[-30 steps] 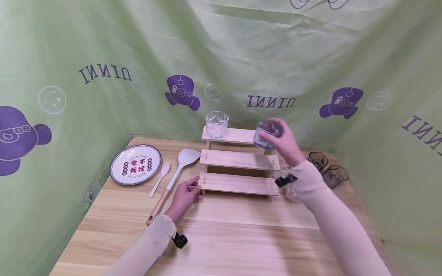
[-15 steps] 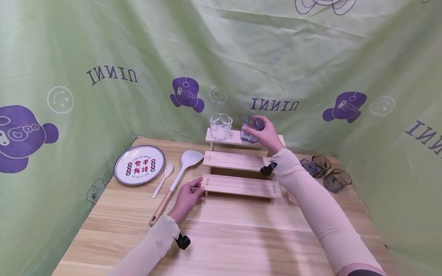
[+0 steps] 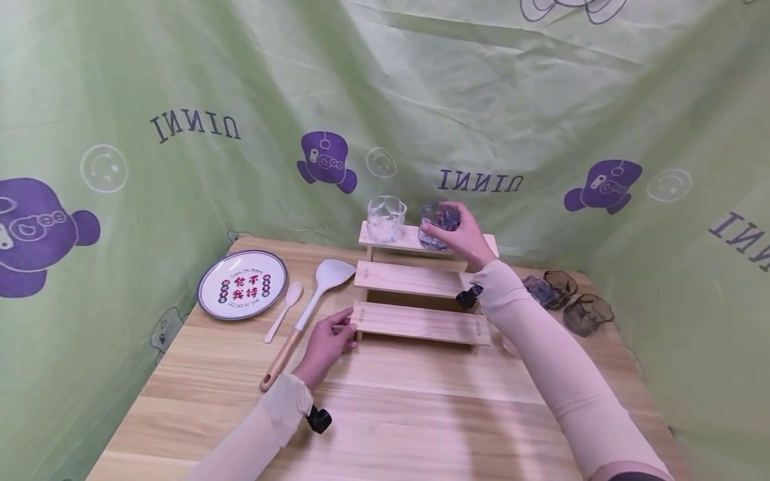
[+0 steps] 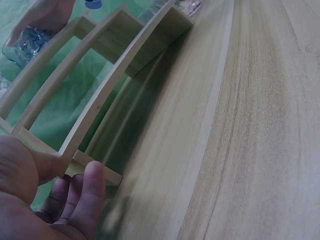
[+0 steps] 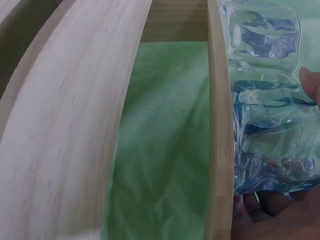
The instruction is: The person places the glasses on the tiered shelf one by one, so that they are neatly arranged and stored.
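Note:
A three-step wooden rack (image 3: 421, 322) stands on the table. My left hand (image 3: 325, 347) pinches the left end of its lowest step, thumb (image 4: 49, 166) on the board and fingers curled beneath. At the top step, my right hand (image 3: 463, 234) grips a bluish glass (image 3: 434, 230), thumb on one side and fingers on the other. In the right wrist view the bluish glass (image 5: 275, 135) stands upright against the top board (image 5: 220, 150); I cannot tell whether its full weight rests there. To its left a clear glass (image 3: 386, 220) stands on the same step.
Left of the rack lie a white spatula (image 3: 331, 274) with a wooden handle, a small pale spoon (image 3: 293, 294) and a rimmed plate (image 3: 243, 285). Dark glasses (image 3: 586, 314) stand at the right; a pinkish glass (image 3: 510, 346) is mostly behind my right sleeve. A green curtain (image 3: 271, 67) surrounds the table.
My right hand has carried the bluish glass left and onto or just over the top step, then stayed there. The left hand keeps its hold on the rack.

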`<state>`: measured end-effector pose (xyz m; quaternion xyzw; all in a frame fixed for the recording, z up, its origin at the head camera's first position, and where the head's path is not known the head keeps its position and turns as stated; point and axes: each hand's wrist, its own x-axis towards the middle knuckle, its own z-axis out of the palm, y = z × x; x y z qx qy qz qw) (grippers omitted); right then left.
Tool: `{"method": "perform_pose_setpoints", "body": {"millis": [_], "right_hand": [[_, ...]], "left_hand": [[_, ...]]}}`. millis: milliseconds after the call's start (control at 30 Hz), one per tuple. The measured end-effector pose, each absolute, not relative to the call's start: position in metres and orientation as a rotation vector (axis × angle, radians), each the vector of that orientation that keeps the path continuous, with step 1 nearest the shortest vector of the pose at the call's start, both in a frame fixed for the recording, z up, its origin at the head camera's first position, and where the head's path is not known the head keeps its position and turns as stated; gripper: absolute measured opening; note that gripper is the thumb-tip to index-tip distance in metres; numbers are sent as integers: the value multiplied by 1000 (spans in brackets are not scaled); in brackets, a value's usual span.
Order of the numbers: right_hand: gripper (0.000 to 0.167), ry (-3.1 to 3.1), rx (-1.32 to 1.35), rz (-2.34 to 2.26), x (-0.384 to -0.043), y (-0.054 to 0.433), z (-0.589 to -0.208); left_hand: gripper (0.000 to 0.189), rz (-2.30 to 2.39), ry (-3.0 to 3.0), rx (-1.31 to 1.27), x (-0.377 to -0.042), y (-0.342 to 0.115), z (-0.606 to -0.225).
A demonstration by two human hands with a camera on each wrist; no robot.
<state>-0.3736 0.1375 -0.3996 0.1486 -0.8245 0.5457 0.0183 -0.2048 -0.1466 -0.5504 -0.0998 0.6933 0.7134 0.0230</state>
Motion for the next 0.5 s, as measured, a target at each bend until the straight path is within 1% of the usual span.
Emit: {"method": "perform_pose_setpoints", "body": {"millis": [133,267,367,500], "right_hand": [[87,-2562,488,1684,-373,137,-399],[91,-2583,527,1733,-372,144,-397],[94,-2571,593,1758,-371,157,-396],[94,-2504,687,1767,-368,183,-394]], "left_hand": [[49,2203,2154,-325,-205,-147,-550],[49,2207,2150,-330,-205,-146,-550],[49,2206,2143,-331,-205,-145,-549],[49,2212,2136,-333,-204,-147,-550]]}}
